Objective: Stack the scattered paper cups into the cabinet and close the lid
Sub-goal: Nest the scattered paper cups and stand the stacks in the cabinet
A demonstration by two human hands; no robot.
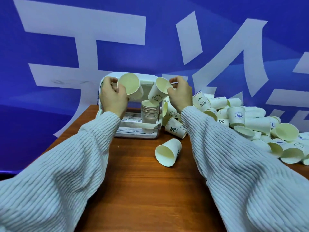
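A small white cabinet (pixel 107 77) stands open at the table's far edge, with a slotted tray inside. In its right half rises a stack of nested paper cups (pixel 149 113). My left hand (pixel 112 96) holds a paper cup (pixel 129 87) tilted with its mouth toward me, in front of the cabinet's opening. My right hand (pixel 181 94) pinches the rim of a "Bear" cup (pixel 158 94), tilted with its base just above the stack. One loose cup (pixel 168 154) lies on its side in front of the cabinet.
A big heap of scattered paper cups (pixel 250 124) covers the table's right side. Another cup (pixel 175 129) lies beside the cabinet's right corner. The brown wooden table (pixel 142 190) ends at the left near a blue banner wall (pixel 50 97).
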